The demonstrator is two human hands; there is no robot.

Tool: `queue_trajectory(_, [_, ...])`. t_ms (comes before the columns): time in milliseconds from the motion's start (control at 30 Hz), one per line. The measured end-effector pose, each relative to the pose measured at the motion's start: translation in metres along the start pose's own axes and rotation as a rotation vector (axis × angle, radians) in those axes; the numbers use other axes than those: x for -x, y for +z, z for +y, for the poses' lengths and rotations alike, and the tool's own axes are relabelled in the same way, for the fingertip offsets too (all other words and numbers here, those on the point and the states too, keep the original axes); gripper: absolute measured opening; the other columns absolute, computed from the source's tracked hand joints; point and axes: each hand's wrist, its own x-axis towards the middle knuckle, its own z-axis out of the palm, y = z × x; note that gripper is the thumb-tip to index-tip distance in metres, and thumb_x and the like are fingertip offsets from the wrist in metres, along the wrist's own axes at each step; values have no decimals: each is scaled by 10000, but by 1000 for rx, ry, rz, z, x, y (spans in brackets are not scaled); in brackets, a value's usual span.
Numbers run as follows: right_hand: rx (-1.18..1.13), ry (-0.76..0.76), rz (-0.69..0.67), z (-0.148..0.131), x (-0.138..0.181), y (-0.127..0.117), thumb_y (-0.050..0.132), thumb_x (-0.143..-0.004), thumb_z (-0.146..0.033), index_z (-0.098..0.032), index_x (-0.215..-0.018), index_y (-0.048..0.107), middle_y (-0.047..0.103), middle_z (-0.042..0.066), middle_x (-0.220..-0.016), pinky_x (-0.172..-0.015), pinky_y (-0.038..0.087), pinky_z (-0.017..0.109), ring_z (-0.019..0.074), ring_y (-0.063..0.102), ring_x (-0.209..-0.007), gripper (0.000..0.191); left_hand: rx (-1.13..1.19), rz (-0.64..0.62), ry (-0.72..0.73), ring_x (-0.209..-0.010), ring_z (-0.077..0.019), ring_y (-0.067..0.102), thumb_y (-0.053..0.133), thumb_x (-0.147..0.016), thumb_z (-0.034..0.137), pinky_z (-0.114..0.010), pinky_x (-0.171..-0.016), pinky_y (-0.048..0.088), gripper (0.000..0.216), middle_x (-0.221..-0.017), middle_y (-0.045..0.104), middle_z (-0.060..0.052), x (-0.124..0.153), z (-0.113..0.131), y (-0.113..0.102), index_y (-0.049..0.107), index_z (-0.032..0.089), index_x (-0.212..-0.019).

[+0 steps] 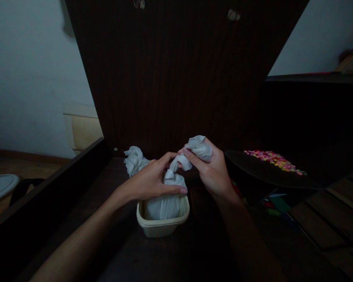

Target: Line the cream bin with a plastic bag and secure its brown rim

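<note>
A cream plastic tub stands on the dark wooden surface in front of me. Inside it sits a thin white plastic bag, filled out at the bottom and twisted or knotted above. My right hand is closed around the bag's bunched upper end, which pokes out over the fingers. Curled about the knot from the left is my left hand, its thumb lying across the bag's lower part. Crumpled white plastic shows behind the left hand; whether it joins the bag is hidden.
A tall dark wooden panel rises right behind the tub. A raised wooden edge runs along the left. To the right, a dark ledge bears several small pink, red and yellow pieces. A pale round lid-like object sits far left.
</note>
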Motion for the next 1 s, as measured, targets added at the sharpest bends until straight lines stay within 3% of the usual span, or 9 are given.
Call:
queue_trajectory(300, [-60, -33, 60, 6, -4, -12, 792, -837, -346, -214, -912, 622, 732, 6, -851, -619, 585, 290, 143, 683, -643, 228, -42, -183, -57, -857, -192, 680, 848, -767, 274, -280, -745, 515, 761, -1031, 708, -4, 4, -1, -14, 459, 247, -1420])
queue_trajectory(433, [-76, -33, 85, 2, -6, -15, 788, -834, -342, -223, -909, 605, 727, 4, -834, -597, 607, 308, 148, 678, -613, 231, -109, -188, -60, -986, -231, 688, 778, -784, 183, -320, -837, 523, 787, -1148, 706, -40, 5, -6, -16, 410, 259, -1476])
queue_trajectory(567, [-97, -37, 110, -3, -6, -17, 796, -818, -328, -227, -892, 610, 724, 5, -818, -579, 617, 315, 155, 678, -624, 224, -171, -197, -26, -1082, -266, 664, 774, -790, 199, -358, -912, 509, 757, -1238, 684, -64, 5, -10, -17, 424, 262, -1459])
queue_trajectory(1000, [-51, -123, 174, -12, -3, -19, 785, -830, -341, -255, -879, 606, 703, 8, -788, -515, 571, 304, 169, 649, -634, 205, -251, -200, -61, -1078, -279, 662, 795, -760, 173, -362, -919, 498, 797, -1207, 690, -72, 4, -18, -18, 432, 245, -1467])
